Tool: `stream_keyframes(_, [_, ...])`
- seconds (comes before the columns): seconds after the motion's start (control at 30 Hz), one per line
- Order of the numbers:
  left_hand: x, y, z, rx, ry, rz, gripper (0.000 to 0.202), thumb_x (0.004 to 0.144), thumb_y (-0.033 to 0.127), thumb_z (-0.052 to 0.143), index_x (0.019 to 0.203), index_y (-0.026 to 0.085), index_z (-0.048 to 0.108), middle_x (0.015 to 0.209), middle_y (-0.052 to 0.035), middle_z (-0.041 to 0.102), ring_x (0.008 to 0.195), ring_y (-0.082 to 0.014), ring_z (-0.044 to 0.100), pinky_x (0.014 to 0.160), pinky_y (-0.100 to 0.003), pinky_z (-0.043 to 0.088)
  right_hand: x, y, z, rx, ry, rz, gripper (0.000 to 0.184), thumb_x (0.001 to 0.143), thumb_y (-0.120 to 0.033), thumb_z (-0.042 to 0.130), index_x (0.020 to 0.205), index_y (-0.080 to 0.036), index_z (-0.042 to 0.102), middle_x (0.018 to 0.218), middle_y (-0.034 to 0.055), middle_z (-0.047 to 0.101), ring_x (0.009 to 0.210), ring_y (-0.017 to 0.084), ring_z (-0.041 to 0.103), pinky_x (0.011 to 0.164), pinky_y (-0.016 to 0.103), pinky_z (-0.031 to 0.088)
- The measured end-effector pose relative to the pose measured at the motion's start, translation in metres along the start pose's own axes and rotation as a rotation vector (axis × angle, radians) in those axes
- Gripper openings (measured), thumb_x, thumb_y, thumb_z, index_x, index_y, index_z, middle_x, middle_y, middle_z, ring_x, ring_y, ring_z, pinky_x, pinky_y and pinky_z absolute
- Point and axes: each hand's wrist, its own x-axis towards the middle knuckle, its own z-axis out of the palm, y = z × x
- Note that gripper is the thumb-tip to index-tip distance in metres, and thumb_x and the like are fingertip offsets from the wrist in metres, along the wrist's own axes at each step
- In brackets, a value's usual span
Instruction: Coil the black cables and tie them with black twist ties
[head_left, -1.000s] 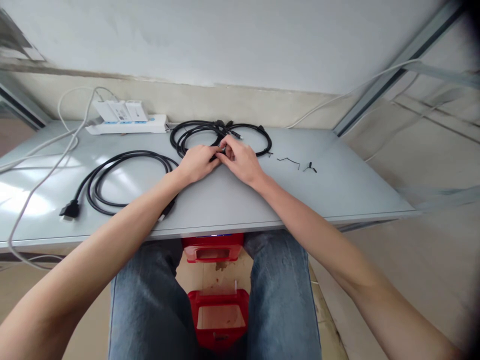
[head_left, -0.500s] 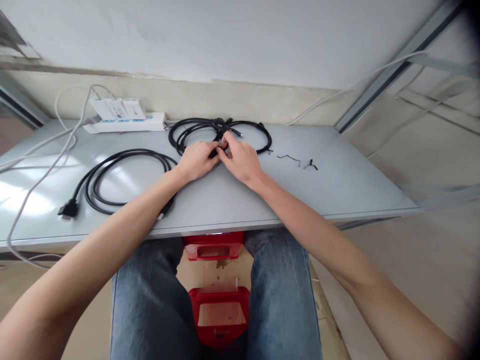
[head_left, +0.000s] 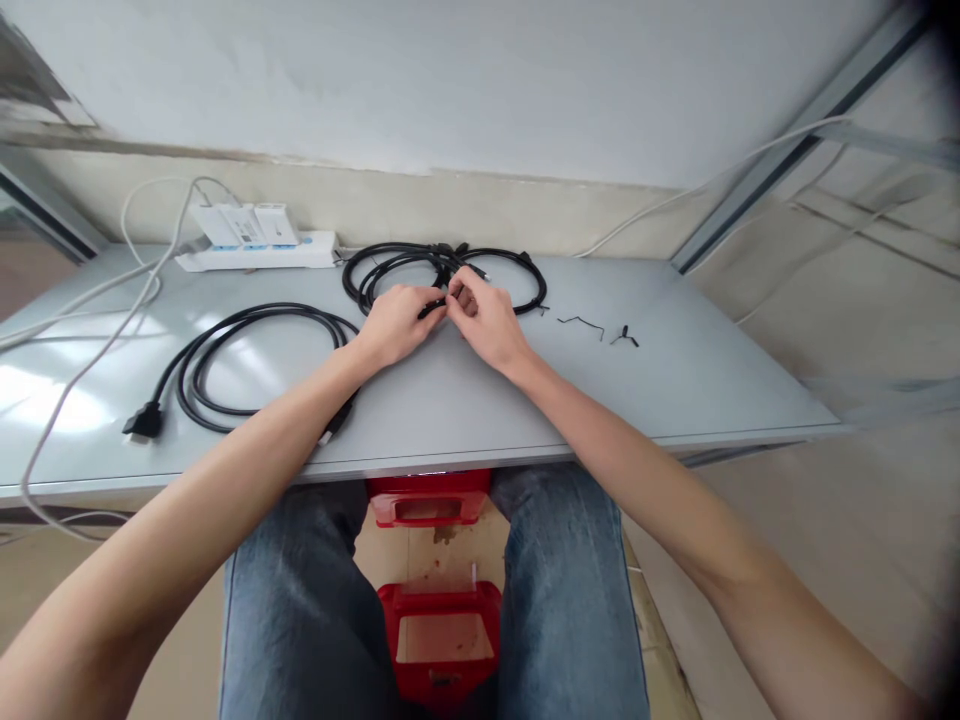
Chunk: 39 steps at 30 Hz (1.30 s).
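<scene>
Grey table (head_left: pixel 705 375) stands against a pale wall (head_left: pixel 450 85). Coiled black cables (head_left: pixel 444 262) lie toward its rear, at both hands. Left hand (head_left: pixel 399 323): fingers pinching a dark section of these. Right hand (head_left: pixel 487 322): thumb and forefinger pressed together alongside; anything between them is too small to identify. Thin black ties (head_left: pixel 625 338) lie to the right; loose black cable (head_left: pixel 300 309) lies left, partly hidden by the left forearm (head_left: pixel 247 465); white power strip (head_left: pixel 259 258) beyond.
</scene>
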Motion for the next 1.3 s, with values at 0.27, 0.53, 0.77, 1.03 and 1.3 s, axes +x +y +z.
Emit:
stream_keyframes(0.27, [0.002, -0.004, 0.002, -0.118, 0.034, 0.063, 0.03, 0.103, 0.033, 0.057, 0.102, 0.017, 0.082, 0.088, -0.0083, 0.08, 0.079, -0.0219, 0.065, 0.08, -0.033, 0.049, 0.004, 0.014, 0.004, 0.009, 0.08, -0.041, 0.016, 0.109, -0.039, 0.066, 0.103, -0.027, 0.057, 0.089, 0.0017, 0.069, 0.079, 0.021, 0.066, 0.079, 0.038, 0.06])
stream_keyframes(0.53, [0.003, -0.006, 0.004, -0.125, 0.065, 0.073, 0.033, 0.104, 0.036, 0.061, 0.107, 0.016, 0.086, 0.083, -0.0068, 0.078, 0.073, -0.02, 0.06, 0.077, -0.033, 0.048, 0.005, 0.015, 0.003, 0.047, 0.09, -0.087, 0.025, 0.111, -0.047, 0.066, 0.101, -0.025, 0.062, 0.091, 0.004, 0.07, 0.085, 0.022, 0.068, 0.082, 0.038, 0.062])
stream_keyframes(0.77, [0.005, -0.007, 0.006, -0.12, 0.02, 0.113, 0.03, 0.104, 0.037, 0.066, 0.106, 0.014, 0.086, 0.088, -0.0081, 0.08, 0.075, -0.0199, 0.062, 0.079, -0.033, 0.047, 0.005, 0.018, 0.003, 0.094, 0.059, -0.068, 0.024, 0.11, -0.046, 0.067, 0.1, -0.025, 0.065, 0.084, 0.0025, 0.067, 0.077, 0.019, 0.066, 0.072, 0.033, 0.06])
stream_keyframes(1.03, [0.003, -0.003, 0.003, -0.08, -0.028, 0.098, 0.033, 0.105, 0.036, 0.063, 0.116, 0.014, 0.086, 0.1, -0.0111, 0.084, 0.084, -0.0242, 0.07, 0.082, -0.034, 0.05, 0.004, 0.011, -0.004, 0.056, 0.062, -0.098, 0.019, 0.105, -0.034, 0.069, 0.091, -0.024, 0.063, 0.08, 0.0007, 0.063, 0.072, 0.016, 0.06, 0.073, 0.032, 0.056])
stream_keyframes(1.3, [0.002, -0.001, -0.003, 0.116, -0.003, -0.083, 0.041, 0.103, 0.049, 0.069, 0.131, 0.024, 0.085, 0.102, -0.0094, 0.084, 0.096, -0.0311, 0.076, 0.087, -0.038, 0.053, 0.008, 0.019, -0.012, 0.106, 0.113, -0.04, 0.028, 0.103, -0.048, 0.073, 0.089, -0.025, 0.063, 0.078, 0.0011, 0.063, 0.069, 0.018, 0.063, 0.069, 0.033, 0.058])
